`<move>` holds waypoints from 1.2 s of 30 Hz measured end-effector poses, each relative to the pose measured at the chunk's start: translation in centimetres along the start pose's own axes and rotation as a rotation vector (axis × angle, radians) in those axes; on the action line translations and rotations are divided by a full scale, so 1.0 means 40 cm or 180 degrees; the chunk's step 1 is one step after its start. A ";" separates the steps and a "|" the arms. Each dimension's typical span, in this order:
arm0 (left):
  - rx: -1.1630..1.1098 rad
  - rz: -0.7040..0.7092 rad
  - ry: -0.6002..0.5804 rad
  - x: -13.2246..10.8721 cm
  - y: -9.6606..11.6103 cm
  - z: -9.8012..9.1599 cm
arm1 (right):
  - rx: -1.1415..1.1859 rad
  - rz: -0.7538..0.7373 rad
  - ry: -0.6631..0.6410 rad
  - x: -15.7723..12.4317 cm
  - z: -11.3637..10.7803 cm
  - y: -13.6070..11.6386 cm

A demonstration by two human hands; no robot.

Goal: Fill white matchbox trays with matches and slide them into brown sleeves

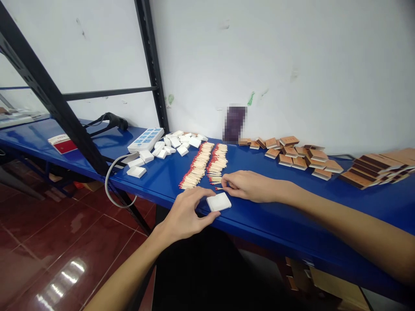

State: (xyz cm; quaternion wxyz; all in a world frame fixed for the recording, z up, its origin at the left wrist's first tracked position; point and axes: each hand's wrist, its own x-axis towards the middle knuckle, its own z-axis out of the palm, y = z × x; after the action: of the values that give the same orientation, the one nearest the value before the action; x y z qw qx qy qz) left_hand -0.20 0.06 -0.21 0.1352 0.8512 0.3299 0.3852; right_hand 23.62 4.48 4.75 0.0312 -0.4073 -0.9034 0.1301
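Near the front edge of the blue table, my left hand [186, 214] has its thumb and fingers around a small white matchbox tray [219, 201], touching its near and far edges. Just beyond the tray, my right hand [241, 185] pinches a match [219, 188], its red head pointing left. Two rows of loose matches, a left row [197, 166] and a right row [218, 162], lie behind my hands with red heads on their left side. The fingers of my right hand hide part of the pinched match.
White trays [175, 141] are piled at the back left beside a power strip [145, 140] with a cable [106, 185]. Brown matchbox sleeves [292, 152] lie at the right, with a stack [372, 168] farther right. A black shelf post [65, 103] rises at the left.
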 end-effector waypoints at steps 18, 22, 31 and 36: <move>0.0104 -0.0171 -0.0050 0.004 0.006 0.001 | 0.0060 -0.0282 -0.0298 -0.039 -0.057 -0.093; 0.0072 -0.0125 -0.0021 0.002 0.005 0.000 | -0.0058 -0.0384 -0.0339 -0.032 -0.034 -0.106; 0.0240 -0.0227 -0.0032 -0.001 0.014 0.004 | 0.0123 -0.0284 0.0315 -0.009 -0.065 -0.053; 0.0075 -0.0239 0.0048 -0.004 0.012 0.005 | -0.0234 -0.0079 0.0507 0.026 -0.036 -0.008</move>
State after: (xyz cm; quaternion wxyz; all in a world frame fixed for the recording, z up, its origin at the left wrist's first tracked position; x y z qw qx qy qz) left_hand 0.10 -0.39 -0.20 0.1370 0.8368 0.3671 0.3824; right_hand 22.94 5.36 6.19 0.0895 -0.4060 -0.9073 0.0636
